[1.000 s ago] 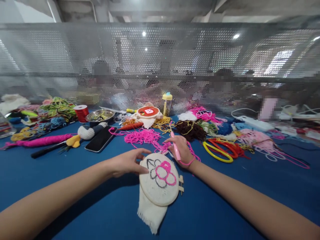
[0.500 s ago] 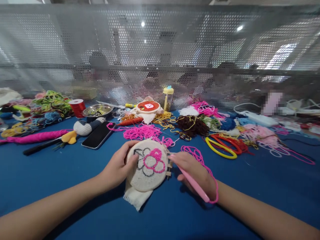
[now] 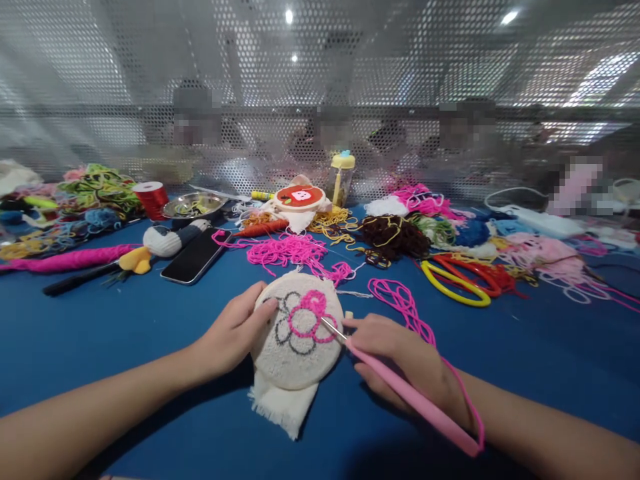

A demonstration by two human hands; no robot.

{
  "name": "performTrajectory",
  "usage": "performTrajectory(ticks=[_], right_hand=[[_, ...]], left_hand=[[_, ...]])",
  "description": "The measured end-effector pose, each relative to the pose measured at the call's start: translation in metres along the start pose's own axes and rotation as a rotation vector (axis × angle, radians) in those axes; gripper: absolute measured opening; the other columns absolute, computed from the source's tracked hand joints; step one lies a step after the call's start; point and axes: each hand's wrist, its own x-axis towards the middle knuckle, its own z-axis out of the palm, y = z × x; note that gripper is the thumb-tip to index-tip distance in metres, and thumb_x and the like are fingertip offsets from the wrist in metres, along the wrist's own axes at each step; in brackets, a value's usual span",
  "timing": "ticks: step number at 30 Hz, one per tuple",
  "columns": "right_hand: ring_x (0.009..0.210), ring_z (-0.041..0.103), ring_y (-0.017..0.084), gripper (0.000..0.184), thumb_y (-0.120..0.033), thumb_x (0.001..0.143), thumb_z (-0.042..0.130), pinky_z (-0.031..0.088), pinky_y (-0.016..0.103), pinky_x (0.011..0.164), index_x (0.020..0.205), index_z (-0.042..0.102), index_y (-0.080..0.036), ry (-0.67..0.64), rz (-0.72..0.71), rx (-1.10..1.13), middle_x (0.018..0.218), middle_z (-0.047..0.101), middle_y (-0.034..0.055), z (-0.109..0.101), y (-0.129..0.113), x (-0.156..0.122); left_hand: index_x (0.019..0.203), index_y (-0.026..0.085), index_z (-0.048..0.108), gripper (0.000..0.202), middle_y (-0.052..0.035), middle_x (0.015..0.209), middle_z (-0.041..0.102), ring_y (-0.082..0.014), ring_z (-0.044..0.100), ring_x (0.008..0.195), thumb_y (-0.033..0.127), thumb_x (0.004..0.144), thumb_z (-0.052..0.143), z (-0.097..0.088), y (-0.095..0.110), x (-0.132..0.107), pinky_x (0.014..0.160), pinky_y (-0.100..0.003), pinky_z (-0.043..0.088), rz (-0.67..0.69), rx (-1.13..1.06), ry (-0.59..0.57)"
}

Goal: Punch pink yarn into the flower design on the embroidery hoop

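In the head view, we see the left hand [image 3: 235,330] pinching the rim of the hooped cloth [image 3: 295,365], probably to keep it steady over the blue table [image 3: 200,433]. The right hand [image 3: 400,350] pinches the pink pen tool [image 3: 410,395] near its metal needle [image 3: 333,328], we suppose for finer control at the flower outline [image 3: 304,321]. Pink yarn [image 3: 400,304] lies loosely beyond, then passes the wrist to the tool's end, perhaps so it can follow without pulling.
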Motion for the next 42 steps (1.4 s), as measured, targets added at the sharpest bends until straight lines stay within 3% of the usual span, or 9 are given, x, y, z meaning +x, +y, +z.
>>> performTrajectory(ticks=[4,8,11,14,16,19,24,35,42], right_hand=[[0.078,0.057,0.012,0.024,-0.004,0.071,0.052,0.048,0.03,0.077,0.093,0.049,-0.015,0.048,0.042,0.062,0.078,0.059,0.0047,0.006,0.006,-0.007],[0.077,0.058,0.013,0.021,-0.005,0.069,0.055,0.049,0.029,0.071,0.086,0.049,-0.016,0.101,0.078,0.045,0.076,0.059,0.0033,0.008,0.011,-0.014],[0.071,0.058,0.012,0.018,-0.008,0.068,0.055,0.049,0.03,0.073,0.083,0.049,-0.017,0.148,0.103,0.017,0.07,0.057,0.0004,0.008,0.01,-0.015],[0.073,0.059,0.013,0.018,-0.011,0.069,0.055,0.049,0.031,0.077,0.083,0.048,-0.018,0.144,0.157,0.051,0.069,0.057,-0.0005,0.007,0.008,-0.014],[0.077,0.059,0.014,0.02,-0.01,0.069,0.054,0.049,0.029,0.075,0.085,0.048,-0.018,0.132,0.196,0.028,0.073,0.058,0.0014,0.006,0.008,-0.014],[0.074,0.059,0.014,0.015,-0.011,0.071,0.052,0.05,0.029,0.073,0.083,0.049,-0.02,0.118,0.218,-0.016,0.073,0.058,0.0015,0.004,0.008,-0.015],[0.064,0.054,0.01,0.011,-0.009,0.071,0.05,0.05,0.032,0.077,0.077,0.048,-0.019,0.096,0.207,0.027,0.068,0.054,-0.0015,0.004,0.009,-0.015],[0.066,0.055,0.01,0.023,-0.003,0.066,0.054,0.05,0.031,0.075,0.082,0.048,-0.018,0.122,0.158,-0.011,0.068,0.054,-0.001,0.004,0.012,-0.013],[0.076,0.057,0.013,0.026,-0.008,0.069,0.058,0.049,0.033,0.077,0.092,0.049,-0.017,0.107,0.139,0.072,0.075,0.059,0.0023,0.001,0.014,-0.011]], left_hand=[[0.083,0.02,0.048,0.025,0.0029,0.075,0.048,-0.0107,0.044,0.071,0.04,0.084,0.034,0.011,-0.007,-0.004,0.067,-0.022,0.038,-0.08,-0.334,-0.021],[0.101,0.021,0.048,0.025,-0.0003,0.09,0.056,-0.0132,0.051,0.08,0.034,0.08,0.045,0.016,-0.008,-0.002,0.076,-0.026,0.04,-0.199,-0.627,-0.196],[0.101,0.018,0.049,0.027,-0.002,0.083,0.059,-0.0149,0.054,0.075,0.03,0.077,0.049,0.014,-0.008,0.001,0.07,-0.027,0.042,-0.208,-0.571,-0.286],[0.094,0.018,0.049,0.021,-0.0016,0.079,0.059,-0.0144,0.056,0.071,0.032,0.078,0.047,0.011,-0.005,0.0,0.066,-0.026,0.045,-0.12,-0.379,-0.243],[0.085,0.019,0.045,0.019,0.0021,0.064,0.055,-0.0107,0.053,0.05,0.037,0.079,0.044,0.01,-0.003,-0.003,0.047,-0.022,0.044,-0.14,-0.262,-0.222],[0.077,0.021,0.034,0.023,0.0083,0.044,0.043,-0.0074,0.04,0.028,0.044,0.081,0.037,0.011,0.0,-0.008,0.027,-0.017,0.029,-0.229,-0.207,-0.256],[0.08,0.022,0.027,0.025,0.0062,0.045,0.048,-0.0086,0.047,0.032,0.046,0.082,0.032,0.015,0.001,-0.009,0.028,-0.015,0.031,-0.22,-0.194,-0.286],[0.083,0.021,0.027,0.025,0.0055,0.051,0.049,-0.0079,0.048,0.034,0.046,0.082,0.032,0.015,-0.002,-0.008,0.029,-0.015,0.033,-0.183,-0.175,-0.303],[0.087,0.021,0.035,0.024,0.0047,0.05,0.053,-0.0083,0.049,0.033,0.044,0.08,0.038,0.013,0.0,-0.005,0.028,-0.014,0.03,-0.3,-0.313,-0.341]])
